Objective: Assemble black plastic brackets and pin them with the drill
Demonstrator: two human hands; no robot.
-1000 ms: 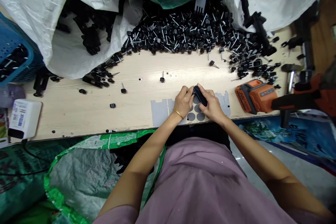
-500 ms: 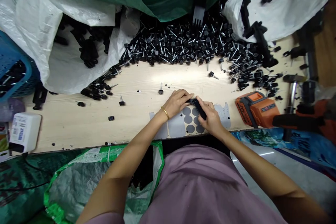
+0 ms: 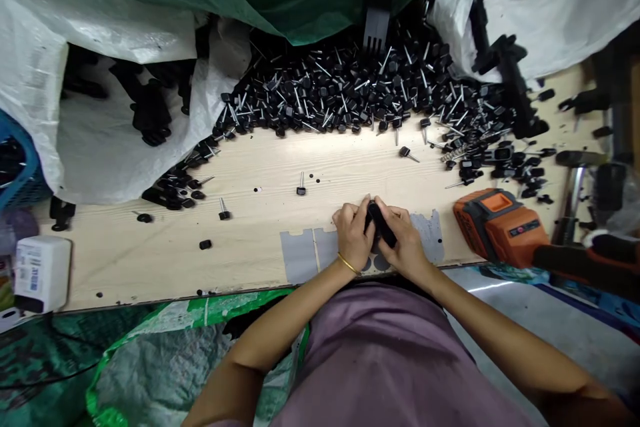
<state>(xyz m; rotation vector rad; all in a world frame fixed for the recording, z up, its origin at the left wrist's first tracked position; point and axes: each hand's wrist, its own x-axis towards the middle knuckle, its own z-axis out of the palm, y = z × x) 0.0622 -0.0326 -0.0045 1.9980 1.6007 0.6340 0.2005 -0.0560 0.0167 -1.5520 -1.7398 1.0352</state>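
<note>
Grip: right hand (image 3: 406, 241) clasps an elongated, black, seemingly plastic part (image 3: 384, 223); left hand (image 3: 354, 238) curls against it, its hold hidden. Change: left hand, outstretched earlier, now drawn in, suggesting close two-handed handling. Location: amid flat grey patches (image 3: 299, 257), pale wooden bench (image 3: 255, 237), near edge. Pose: forearms (image 3: 287, 330) converging.

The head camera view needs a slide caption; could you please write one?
Left hand and right hand hold a black part over a light worktop, with black-headed pins heaped beyond.
</note>
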